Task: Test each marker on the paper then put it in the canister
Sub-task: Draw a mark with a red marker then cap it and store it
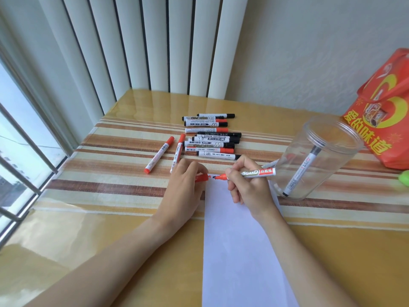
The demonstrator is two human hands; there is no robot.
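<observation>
Head view, down over near table point(110, 229)

**Your bare arms and hands**

You wear nothing on either arm: no sleeve reaches into the frame, and both forearms are uncovered from the lower edge up to the wrists. Your left hand point(183, 187) sits at centre frame, your right hand point(247, 187) just right of centre. Both wrists are plain, with no watch, band or bracelet, and the fingers that show carry no rings. You have no gloves on. Your nails are short and unpainted where they can be seen.
</observation>
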